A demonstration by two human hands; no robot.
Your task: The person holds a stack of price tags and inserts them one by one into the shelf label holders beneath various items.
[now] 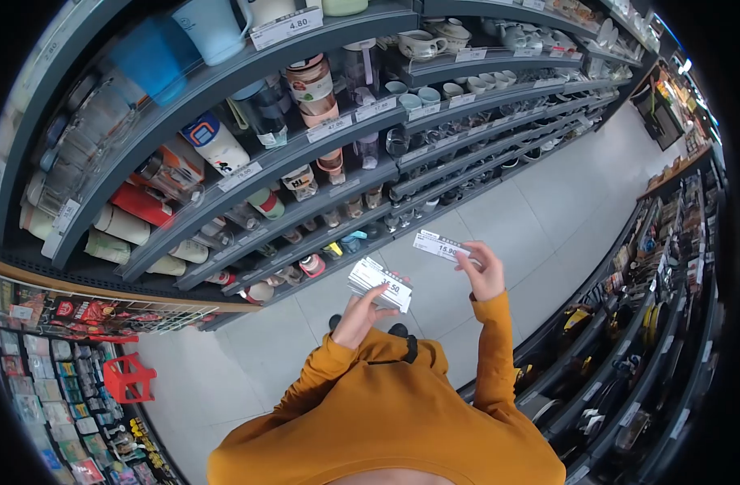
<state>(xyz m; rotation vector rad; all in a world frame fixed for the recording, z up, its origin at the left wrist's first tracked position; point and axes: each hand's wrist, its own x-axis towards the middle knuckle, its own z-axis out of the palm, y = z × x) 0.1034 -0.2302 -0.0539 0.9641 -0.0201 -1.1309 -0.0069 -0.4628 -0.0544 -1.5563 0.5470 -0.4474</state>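
My left hand (358, 317) is closed around a stack of price tags (380, 283), with its thumb across the front one. That top tag is white and reads about 36.50. To the right, my right hand (485, 273) pinches a single price tag (439, 245) by its right end; its figure looks like 15.90. The single tag is held apart from the stack, over the floor of the aisle. Both hands are in front of my body, in mustard sleeves, and neither touches the shelves.
A long grey shelf unit (370, 113) holds cups, bottles and jugs, with price tags along its edges. Dark shelves (621, 380) of packaged goods line the right side. A red stool (130, 377) stands at lower left beside hanging packets. Grey tiles (507, 218) cover the floor.
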